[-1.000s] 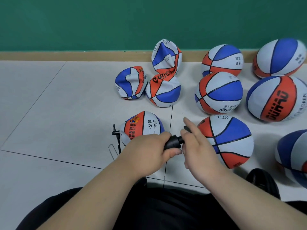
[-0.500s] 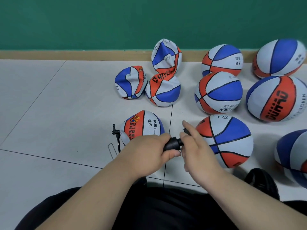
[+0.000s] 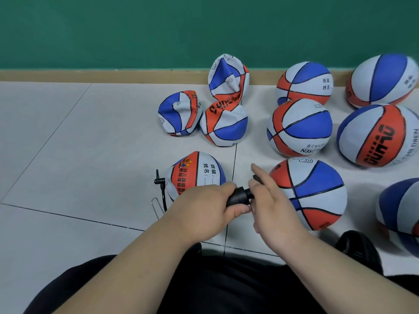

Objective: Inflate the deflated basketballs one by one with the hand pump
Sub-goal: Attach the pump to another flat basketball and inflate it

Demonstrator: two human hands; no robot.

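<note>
My left hand [image 3: 204,207] is wrapped around the black barrel of the hand pump [image 3: 240,197], held level in front of me. My right hand [image 3: 272,200] grips the pump's handle end, with the forefinger stretched out. Behind my left hand sits a partly flat red, white and blue basketball [image 3: 197,171], and the pump's black hose and needle [image 3: 158,184] stand at its left side. Three crumpled flat balls lie farther back [image 3: 179,112], [image 3: 224,125], [image 3: 226,78]. A round ball [image 3: 313,191] rests just right of my right hand.
Several inflated balls crowd the right side [image 3: 299,125], [image 3: 378,134], [image 3: 303,82], [image 3: 383,80], [image 3: 401,207]. A bent wire clip [image 3: 156,207] lies on the tiled floor [image 3: 79,143] by the hose. A green wall with a tan skirting [image 3: 113,75] closes the back. My dark-trousered legs fill the bottom.
My right hand has drawn in a little toward my left hand along the pump. The balls have stayed where they were.
</note>
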